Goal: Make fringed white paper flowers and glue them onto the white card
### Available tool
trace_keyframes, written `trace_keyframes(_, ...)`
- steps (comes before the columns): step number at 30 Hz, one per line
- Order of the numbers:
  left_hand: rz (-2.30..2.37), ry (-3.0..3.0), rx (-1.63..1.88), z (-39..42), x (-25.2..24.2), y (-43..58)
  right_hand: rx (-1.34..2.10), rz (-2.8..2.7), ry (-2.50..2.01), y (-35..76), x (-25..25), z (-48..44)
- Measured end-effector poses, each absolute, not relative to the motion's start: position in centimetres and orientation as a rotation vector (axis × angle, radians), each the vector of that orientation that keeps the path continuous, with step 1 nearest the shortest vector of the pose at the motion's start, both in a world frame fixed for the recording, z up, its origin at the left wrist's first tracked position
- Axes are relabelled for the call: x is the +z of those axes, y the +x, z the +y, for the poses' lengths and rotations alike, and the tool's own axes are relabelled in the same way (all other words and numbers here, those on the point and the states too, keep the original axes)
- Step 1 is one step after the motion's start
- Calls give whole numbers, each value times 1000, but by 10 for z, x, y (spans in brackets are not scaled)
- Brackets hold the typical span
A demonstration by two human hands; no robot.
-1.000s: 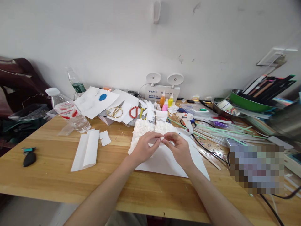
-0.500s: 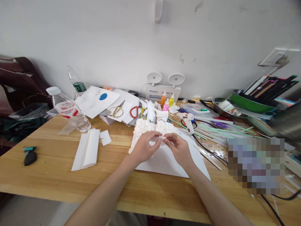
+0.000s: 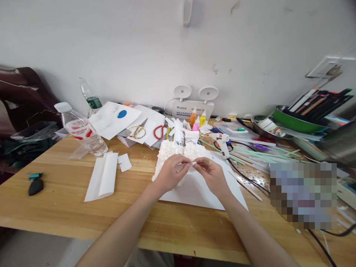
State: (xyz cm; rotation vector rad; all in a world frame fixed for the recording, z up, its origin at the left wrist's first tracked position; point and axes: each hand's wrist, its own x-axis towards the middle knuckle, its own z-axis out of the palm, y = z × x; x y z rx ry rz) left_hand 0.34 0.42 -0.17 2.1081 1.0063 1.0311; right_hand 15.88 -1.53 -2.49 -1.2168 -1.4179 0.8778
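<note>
Above a white sheet [image 3: 194,196], my left hand [image 3: 174,170] and my right hand [image 3: 210,172] meet fingertip to fingertip. Both pinch a small piece of white paper [image 3: 191,163], mostly hidden by the fingers. Behind the hands, crumpled white paper bits [image 3: 196,150] cover the far part of the sheet in a bumpy layer. A white hot glue gun [image 3: 222,144] stands just beyond my right hand, its black cord running right. Cut white paper strips [image 3: 178,129] are heaped past the sheet.
To the left are a folded paper [image 3: 107,176], paper squares [image 3: 125,162], a water bottle [image 3: 86,135] and a black key fob [image 3: 36,186]. Gold scissors [image 3: 137,130] and red-handled pliers [image 3: 159,132] lie at the back. Glue sticks [image 3: 250,155] and a pan of markers [image 3: 300,120] are right.
My fingertips have shifted slightly around the small paper piece, and less of it shows now. Everything else looks the same.
</note>
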Motion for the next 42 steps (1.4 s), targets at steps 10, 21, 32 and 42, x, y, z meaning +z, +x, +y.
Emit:
trace_keyframes(10,1079,2125,954,6,-1,1,903,-1387,-1189,159,-26,-15)
trace_keyframes(21,1097,2013,1057,5,0,1,946,-1423,-1129,158,-24,-17)
trace_keyframes(32,1068,1786,1021,3,6,1,993,-1375,-1101,157,-24,-17)
trace_keyframes(42,990,1668,1006,6,4,1,983,-1407,-1162,159,-19,-19)
